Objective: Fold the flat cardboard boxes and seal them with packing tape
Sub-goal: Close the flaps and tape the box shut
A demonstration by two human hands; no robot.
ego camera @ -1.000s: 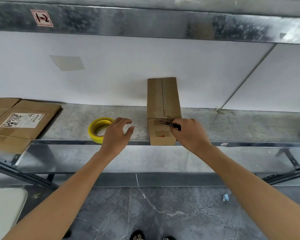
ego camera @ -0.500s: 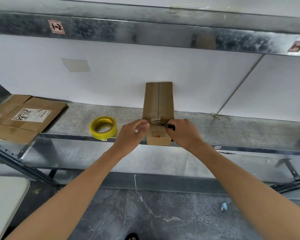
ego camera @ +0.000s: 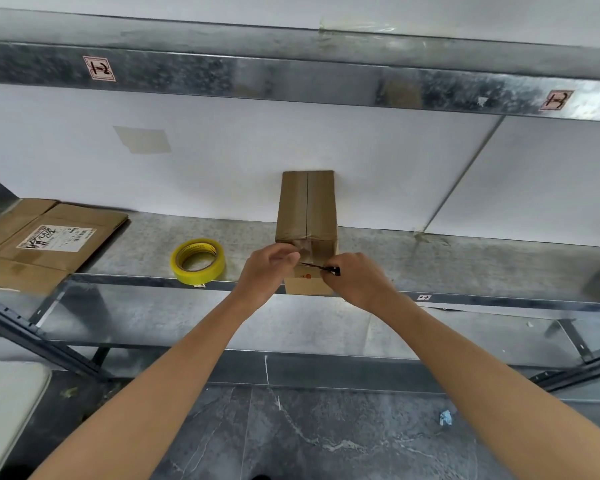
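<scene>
Pinching tape [ego camera: 307,249] on the box [ego camera: 307,209], left hand [ego camera: 269,271]; right hand [ego camera: 355,282] fingers grip a cutter [ego camera: 321,268]. Probably light, stiff; brace edges.

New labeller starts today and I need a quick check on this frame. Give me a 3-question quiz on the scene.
1. True or false: the yellow tape roll lies on the metal shelf to the left of the folded box, not touching it.
2. Multiple choice: what does the right hand hold against the box's front face? A) a thin black tool B) the tape roll C) nothing
3. Fill in: the flat cardboard boxes lie at the shelf's far ____ end.

Key: 1 true; 2 A; 3 left.
</scene>
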